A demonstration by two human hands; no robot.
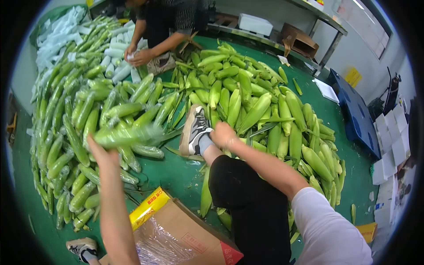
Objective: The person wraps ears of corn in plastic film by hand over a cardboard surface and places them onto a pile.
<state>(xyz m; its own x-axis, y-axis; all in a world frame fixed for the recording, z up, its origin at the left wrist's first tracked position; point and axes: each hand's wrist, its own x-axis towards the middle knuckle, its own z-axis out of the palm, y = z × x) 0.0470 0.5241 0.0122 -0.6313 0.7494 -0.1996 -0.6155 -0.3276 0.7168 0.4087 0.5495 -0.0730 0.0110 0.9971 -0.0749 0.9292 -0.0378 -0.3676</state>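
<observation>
My left hand (104,152) is at the left, holding a green ear of corn (128,136) that is smeared by motion. Below and around it lies a pile of ears in clear plastic wrap (81,112). My right hand (223,134) is beside my shoe (195,130), at the near left edge of a heap of unwrapped ears in green husks (256,110). Blur and the angle hide its fingers, so its grip is unclear. Between my legs stands an open cardboard box (190,229) with crumpled clear plastic film (163,243) in it.
Across from me a person (159,31) handles something pale beside the wrapped pile. White sleeves (57,35) lie at the far left. A metal shelf (327,48) holds a white foam box (255,24) and a brown carton (299,40). A blue pallet (353,110) leans at right.
</observation>
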